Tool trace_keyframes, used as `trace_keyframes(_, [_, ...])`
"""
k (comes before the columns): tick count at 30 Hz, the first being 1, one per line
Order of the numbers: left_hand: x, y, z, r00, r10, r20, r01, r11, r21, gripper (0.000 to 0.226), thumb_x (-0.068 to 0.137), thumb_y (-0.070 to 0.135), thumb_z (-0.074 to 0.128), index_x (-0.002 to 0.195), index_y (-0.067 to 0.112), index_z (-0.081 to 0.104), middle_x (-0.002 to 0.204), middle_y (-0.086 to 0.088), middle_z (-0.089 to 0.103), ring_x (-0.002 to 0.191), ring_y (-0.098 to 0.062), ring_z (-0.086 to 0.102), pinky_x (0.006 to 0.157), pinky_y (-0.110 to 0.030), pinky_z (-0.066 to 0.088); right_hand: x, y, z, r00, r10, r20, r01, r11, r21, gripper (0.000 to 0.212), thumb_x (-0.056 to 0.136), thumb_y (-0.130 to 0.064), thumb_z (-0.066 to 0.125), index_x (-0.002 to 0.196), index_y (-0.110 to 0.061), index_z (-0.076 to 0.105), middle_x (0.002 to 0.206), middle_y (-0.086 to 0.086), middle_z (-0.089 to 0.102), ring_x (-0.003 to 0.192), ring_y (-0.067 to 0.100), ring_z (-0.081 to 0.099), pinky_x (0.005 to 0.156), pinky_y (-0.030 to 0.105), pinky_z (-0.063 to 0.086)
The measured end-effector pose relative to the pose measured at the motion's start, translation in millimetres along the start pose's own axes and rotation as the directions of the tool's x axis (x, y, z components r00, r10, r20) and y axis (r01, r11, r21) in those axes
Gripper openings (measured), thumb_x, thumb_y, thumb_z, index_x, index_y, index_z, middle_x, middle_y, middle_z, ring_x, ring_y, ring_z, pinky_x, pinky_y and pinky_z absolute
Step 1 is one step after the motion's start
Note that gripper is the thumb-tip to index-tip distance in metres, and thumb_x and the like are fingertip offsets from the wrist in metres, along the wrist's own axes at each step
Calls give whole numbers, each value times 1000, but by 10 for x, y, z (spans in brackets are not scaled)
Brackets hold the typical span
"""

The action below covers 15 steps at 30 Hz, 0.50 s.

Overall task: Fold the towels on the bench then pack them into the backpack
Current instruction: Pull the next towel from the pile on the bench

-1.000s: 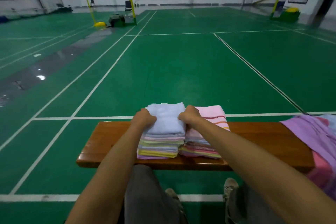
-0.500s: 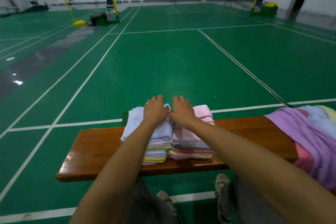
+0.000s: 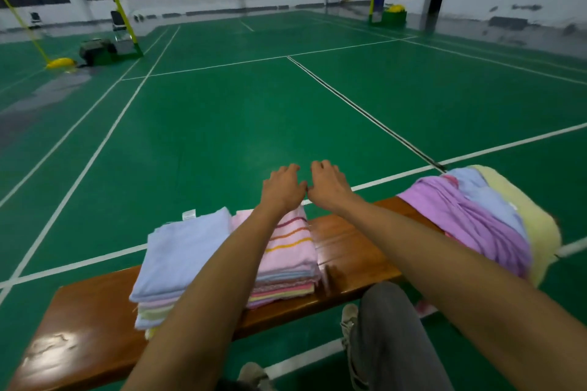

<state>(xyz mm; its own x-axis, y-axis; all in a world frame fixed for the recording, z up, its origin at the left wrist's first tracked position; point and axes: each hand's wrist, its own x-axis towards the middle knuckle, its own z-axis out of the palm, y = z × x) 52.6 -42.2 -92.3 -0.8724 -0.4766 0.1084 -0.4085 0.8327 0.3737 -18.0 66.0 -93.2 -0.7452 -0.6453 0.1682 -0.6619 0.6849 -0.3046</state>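
Two stacks of folded towels sit side by side on the wooden bench [image 3: 346, 251]. The left stack [image 3: 181, 257] has a pale blue towel on top; the right stack [image 3: 286, 254] has a pink striped towel on top. My left hand [image 3: 282, 187] and my right hand [image 3: 328, 184] hover close together beyond the far edge of the stacks, fingers loosely curled, holding nothing. A heap of unfolded towels [image 3: 476, 219], purple, blue and yellow, lies at the bench's right end. No backpack can be seen.
The bench stands on a green badminton court with white lines. My legs and shoes [image 3: 349, 324] are below the bench's near edge. Net posts [image 3: 120, 9] and a dark bag [image 3: 95, 49] stand far off at the left.
Both hands have lifted off the folded stacks and moved forward and right, past them. The view has turned right, so the stacks sit further left.
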Motion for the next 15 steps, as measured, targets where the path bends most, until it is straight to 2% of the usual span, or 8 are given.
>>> trace_keyframes(9, [374,923,467,986,153,71,-154,988,18,49,96,34,54,140,14,48,139,-15,54,129,-36,48,104,-47,43,28,1027,-245,994,108,-11,-109,993,-43,48,92,-29,60,132,-6,47,130,18,51,117,40,51,96,46,44])
trace_keyframes(15, [533,1350,900,964,223,145,-229,973,28,53,98,37,53,145,15,45,142,-15,52,131,-36,47,105,-48,42,-79,1677,-231,982,189,14,-187,979,-76,48,91,-27,60,133,-7,47,130,18,51,117,40,51,94,46,45])
